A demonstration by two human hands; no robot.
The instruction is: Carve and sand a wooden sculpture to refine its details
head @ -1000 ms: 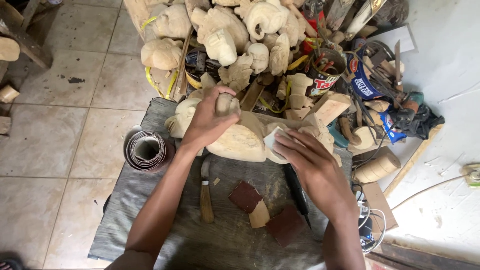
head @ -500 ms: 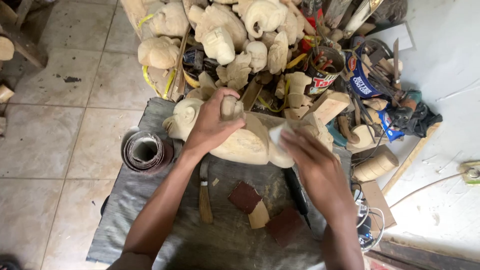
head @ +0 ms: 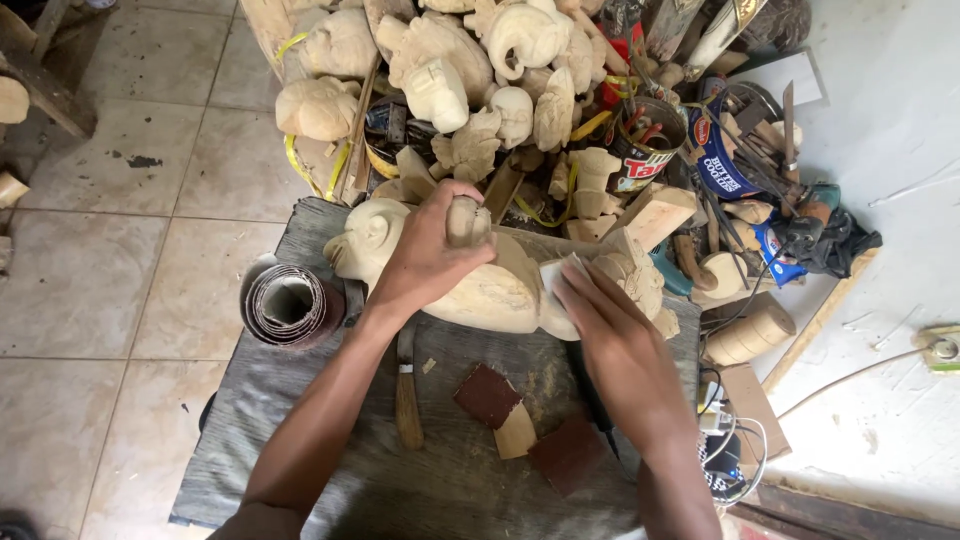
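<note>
A pale wooden carving of a figure (head: 500, 290) lies on its side across a low grey work table (head: 300, 460). My left hand (head: 430, 255) grips an upright part of the carving near its head end. Flat against the carving's surface toward its right end lies my right hand (head: 600, 310), pressing a small light piece of sandpaper (head: 558, 272) onto the wood.
A roll of sandpaper (head: 288, 305) stands at the table's left edge. A wooden-handled tool (head: 406, 395) and brown sandpaper scraps (head: 490, 395) lie on the table. Behind it is a heap of unfinished carvings (head: 440, 90), tins (head: 640, 150), tools and wood blocks. Cables (head: 730, 440) lie at the right.
My right hand has slid the sandpaper along the carving, from the right end toward its middle and back. My left hand has kept its grip.
</note>
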